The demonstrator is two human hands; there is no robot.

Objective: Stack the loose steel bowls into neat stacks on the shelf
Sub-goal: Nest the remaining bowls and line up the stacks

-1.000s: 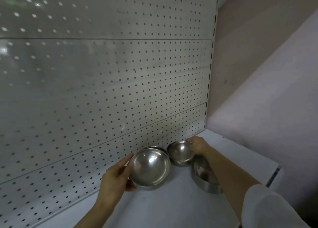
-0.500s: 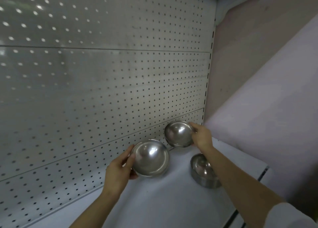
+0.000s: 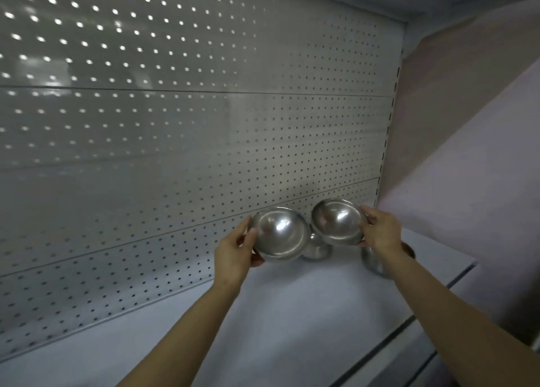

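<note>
My left hand [image 3: 233,252] grips a larger steel bowl [image 3: 279,234] by its left rim and holds it tilted, its hollow facing me, above the white shelf [image 3: 292,313]. A smaller steel bowl [image 3: 337,221] is held the same way by my right hand [image 3: 380,232], just right of the larger one; the two rims nearly touch. Both are off the shelf. Behind and below them another steel bowl [image 3: 317,248] rests on the shelf, mostly hidden. A further steel bowl [image 3: 372,262] stands on the shelf under my right wrist, partly covered by the arm.
A grey perforated back panel [image 3: 175,138] rises behind the shelf. A pinkish side wall [image 3: 467,153] closes the right end. The shelf's front edge [image 3: 409,322] runs diagonally at the lower right, with a dark gap beside it.
Both hands have lifted their bowls higher off the shelf and brought them closer together. The view has tilted upward, showing more back panel.
</note>
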